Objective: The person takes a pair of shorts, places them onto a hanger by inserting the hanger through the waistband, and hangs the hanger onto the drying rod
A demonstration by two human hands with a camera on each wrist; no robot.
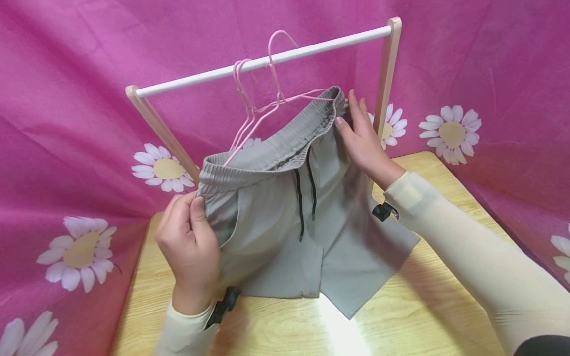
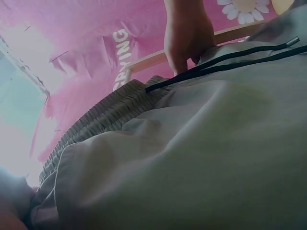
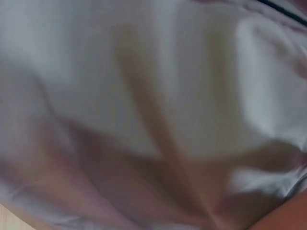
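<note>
Grey shorts [image 1: 276, 222] with an elastic waistband and two black drawstrings [image 1: 299, 202] hang between my hands in the head view. A pink hanger [image 1: 272, 74] hooks over the rack's white bar, its arms reaching inside the open waistband at both ends. My left hand [image 1: 189, 242] pinches the shorts' left side just below the waistband, thumb in front. At the opposite end, my right hand [image 1: 362, 138] holds the waistband's side, thumb in front and fingers behind. The left wrist view shows the ribbed waistband [image 2: 105, 120] and my right hand [image 2: 189, 33] beyond it. Blurred fabric [image 3: 144, 96] fills the right wrist view.
The rack's wooden posts [image 1: 165, 131] stand on a light wooden table [image 1: 276, 326]. Another pink hanger hook [image 1: 238, 79] hangs left of the first. Behind is a pink cloth [image 1: 89, 133] with white daisies. The shorts' legs reach down to the tabletop.
</note>
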